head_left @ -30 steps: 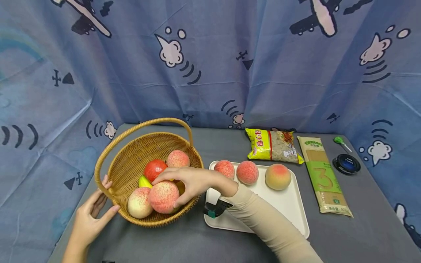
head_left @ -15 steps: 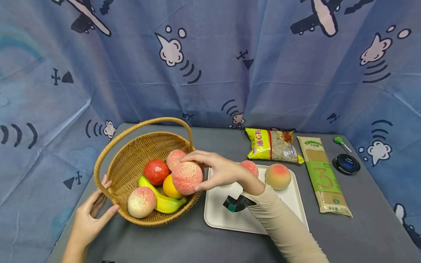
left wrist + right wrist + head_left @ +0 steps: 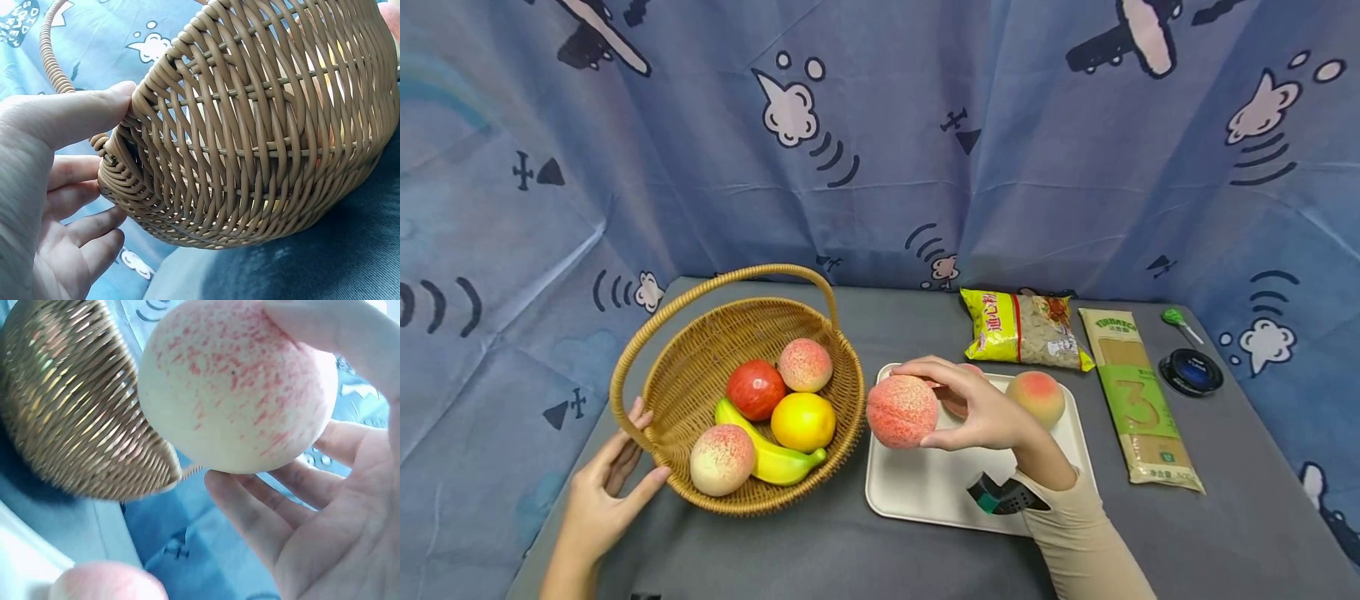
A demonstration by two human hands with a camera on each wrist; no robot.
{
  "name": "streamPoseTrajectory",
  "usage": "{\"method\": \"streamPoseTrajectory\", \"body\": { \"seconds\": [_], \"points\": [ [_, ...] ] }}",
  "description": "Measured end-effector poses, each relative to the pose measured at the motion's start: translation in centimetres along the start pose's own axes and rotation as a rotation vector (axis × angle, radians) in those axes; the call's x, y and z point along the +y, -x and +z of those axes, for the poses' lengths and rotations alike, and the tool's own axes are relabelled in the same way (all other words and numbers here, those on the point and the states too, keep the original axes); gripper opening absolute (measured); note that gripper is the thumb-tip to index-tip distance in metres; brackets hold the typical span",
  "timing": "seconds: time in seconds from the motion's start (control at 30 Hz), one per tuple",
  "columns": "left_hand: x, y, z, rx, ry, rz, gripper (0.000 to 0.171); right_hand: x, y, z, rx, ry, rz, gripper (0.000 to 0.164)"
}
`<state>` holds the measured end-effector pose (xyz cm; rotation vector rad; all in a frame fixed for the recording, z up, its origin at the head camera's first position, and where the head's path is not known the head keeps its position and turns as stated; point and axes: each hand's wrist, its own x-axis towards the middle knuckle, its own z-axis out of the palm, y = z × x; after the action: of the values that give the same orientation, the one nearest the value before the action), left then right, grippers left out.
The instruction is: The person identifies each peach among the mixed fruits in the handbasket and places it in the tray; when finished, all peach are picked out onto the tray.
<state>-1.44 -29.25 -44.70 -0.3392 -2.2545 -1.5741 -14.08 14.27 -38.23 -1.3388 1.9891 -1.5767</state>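
Observation:
My right hand (image 3: pixel 981 410) holds a large pink-speckled peach (image 3: pixel 901 412) between thumb and fingers, above the left part of a white tray (image 3: pixel 917 496). In the right wrist view the peach's pale side (image 3: pixel 212 419) faces the camera. On the left, my left hand (image 3: pixel 602 496) grips the rim of a wicker basket (image 3: pixel 696 367), thumb outside, as the left wrist view shows. Inside the basket lie a red apple (image 3: pixel 756 390), a banana (image 3: pixel 778 464), a lemon-yellow fruit (image 3: pixel 803 422) and two peaches, one pale (image 3: pixel 722 460) and one pinker (image 3: pixel 806 365).
A yellow-red peach (image 3: pixel 1039 396) sits on the tray; my right hand partly covers others there. Behind the tray lies a yellow pasta bag (image 3: pixel 1026 329). Further right are a long noodle packet (image 3: pixel 1138 400), a round dark tin (image 3: pixel 1191 372) and a small green-headed stick (image 3: pixel 1180 323).
My right hand has lifted the peach out of the basket and carried it rightward over the tray. The banana and yellow fruit are now uncovered. My left hand stays at the basket rim.

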Motion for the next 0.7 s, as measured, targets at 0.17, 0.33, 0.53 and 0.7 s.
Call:
{"method": "streamPoseTrajectory", "body": {
  "seconds": [0.17, 0.33, 0.53, 0.7],
  "points": [
    [0.0, 0.0, 0.0, -0.001, -0.01, 0.005, 0.068, 1.1, 3.4, 0.6, 0.069, 0.068, 0.079, 0.073],
    [0.1, -0.1, -0.1, 0.003, 0.013, -0.002, 0.068, 2.9, 5.6, 1.8, 0.09, 0.049, 0.18, 0.07],
    [0.2, -0.2, 0.0, 0.011, 0.025, 0.034, 0.067, 5.1, 6.8, 3.0, 0.065, 0.033, 0.237, 0.067],
    [0.2, -0.2, 0.2, 0.011, 0.036, 0.067, 0.067, 6.1, 7.1, 3.4, 0.027, 0.025, 0.242, 0.068]
  ]
}}
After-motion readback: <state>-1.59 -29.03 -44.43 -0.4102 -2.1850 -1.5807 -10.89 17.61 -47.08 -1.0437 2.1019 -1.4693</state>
